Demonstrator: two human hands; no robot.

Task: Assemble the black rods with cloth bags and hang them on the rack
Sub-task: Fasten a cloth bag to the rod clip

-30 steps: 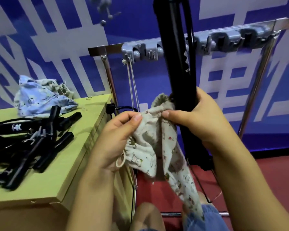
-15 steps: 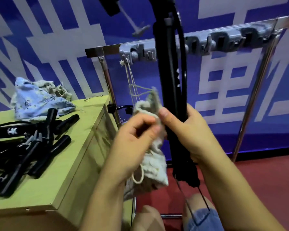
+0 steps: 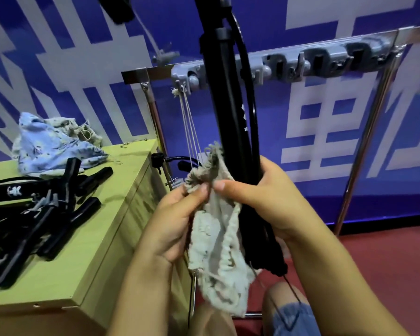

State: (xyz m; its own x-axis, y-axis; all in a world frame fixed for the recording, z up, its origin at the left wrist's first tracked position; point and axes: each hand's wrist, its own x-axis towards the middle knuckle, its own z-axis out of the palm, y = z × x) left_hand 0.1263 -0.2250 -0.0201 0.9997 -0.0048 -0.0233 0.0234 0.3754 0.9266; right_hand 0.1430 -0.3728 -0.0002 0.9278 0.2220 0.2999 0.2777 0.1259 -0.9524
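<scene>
1. Grip first: the right hand is wrapped around the black rod, fingers curled behind it, and its thumb is also pinching the top edge of the cloth bag against the rod. So that hand has both things at once.
2. The left hand is closed on the same bag, pinching the bunched fabric near its opening, fingertip right up against the right thumb.
3. The bag is a pale printed cloth thing, hanging crumpled below the two hands, just beside the lower end of the rod. Can't tell if the rod tip is inside it at all.
4. The rod stands nearly upright, leaning a bit left at the top, and runs out of frame above. A thin black strap runs down alongside it.
5. Right behind it is the rack, a shiny metal frame with a grey hook strip along its top bar. Drawstrings hang from a hook at the left end.
6. Off to the left there's a yellow-green table with a pile of more black rods on it, and a heap of blue and beige bags at its far edge.
7. The backdrop is a blue and white wall, with a red floor.
</scene>
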